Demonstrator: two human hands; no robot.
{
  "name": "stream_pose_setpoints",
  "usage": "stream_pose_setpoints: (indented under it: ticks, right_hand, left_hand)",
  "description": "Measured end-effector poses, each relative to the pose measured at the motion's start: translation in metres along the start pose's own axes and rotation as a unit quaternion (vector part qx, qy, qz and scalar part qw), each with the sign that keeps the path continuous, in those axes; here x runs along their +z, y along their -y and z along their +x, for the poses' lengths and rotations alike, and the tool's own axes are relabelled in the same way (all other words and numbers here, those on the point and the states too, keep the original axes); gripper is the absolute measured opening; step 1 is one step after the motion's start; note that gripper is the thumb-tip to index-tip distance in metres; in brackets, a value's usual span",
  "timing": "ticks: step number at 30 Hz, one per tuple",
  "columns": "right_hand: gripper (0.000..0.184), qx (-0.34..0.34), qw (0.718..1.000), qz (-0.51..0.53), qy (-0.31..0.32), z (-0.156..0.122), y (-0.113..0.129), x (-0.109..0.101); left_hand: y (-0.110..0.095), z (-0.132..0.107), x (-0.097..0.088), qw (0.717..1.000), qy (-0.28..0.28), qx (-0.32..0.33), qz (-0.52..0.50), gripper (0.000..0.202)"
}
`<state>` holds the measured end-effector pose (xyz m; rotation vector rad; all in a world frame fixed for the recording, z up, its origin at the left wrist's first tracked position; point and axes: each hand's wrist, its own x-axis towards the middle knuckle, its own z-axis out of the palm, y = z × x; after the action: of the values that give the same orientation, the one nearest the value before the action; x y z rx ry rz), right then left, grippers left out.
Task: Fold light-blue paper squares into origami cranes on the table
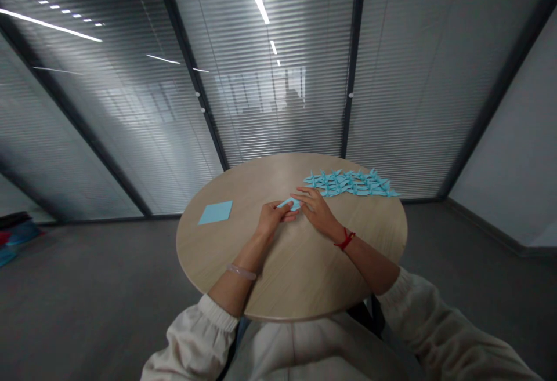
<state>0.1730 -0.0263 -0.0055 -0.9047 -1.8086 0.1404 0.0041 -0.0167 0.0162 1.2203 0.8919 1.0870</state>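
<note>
While my left hand [270, 218] pinches the folded blue paper [296, 203] over the round table [304, 279], I should hold it steady and press creases evenly. Its long axis runs roughly left to right; I can't tell whether my right hand [319, 213], fingers at its right end, grips.

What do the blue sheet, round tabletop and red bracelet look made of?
Blue sheet: likely matte paper; thin, flat, crisp edges.
Round tabletop: wood or wood-look laminate, satin; pale grain, soft sheen.
Red bracelet: probably matte cord; thin strands, loose end, too small to be sure.
</note>
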Motion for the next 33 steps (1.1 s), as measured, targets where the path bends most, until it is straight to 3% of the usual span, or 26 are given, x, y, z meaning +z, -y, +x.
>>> stream_pose_setpoints:
  ticks: [7,15,24,33]
  right_hand:
    - [0.029,0.006,1.000,0.015,-0.008,0.000,0.004,-0.001]
    - [0.011,0.037,0.997,0.057,-0.048,0.002,-0.006,0.000]
    - [0.013,0.022,0.997,0.066,-0.036,0.004,0.000,-0.004]
    - [0.026,-0.052,0.998,0.040,0.007,0.005,0.005,-0.008]
  left_hand:
    - [0.002,0.002,-0.001,1.000,-0.007,-0.001,0.010,0.029]
    - [0.001,-0.002,0.003,0.999,0.032,-0.025,0.029,0.028]
    - [-0.004,-0.004,0.004,0.999,0.035,-0.033,0.000,0.018]
    - [-0.006,-0.003,0.001,0.999,0.026,-0.016,-0.028,0.022]
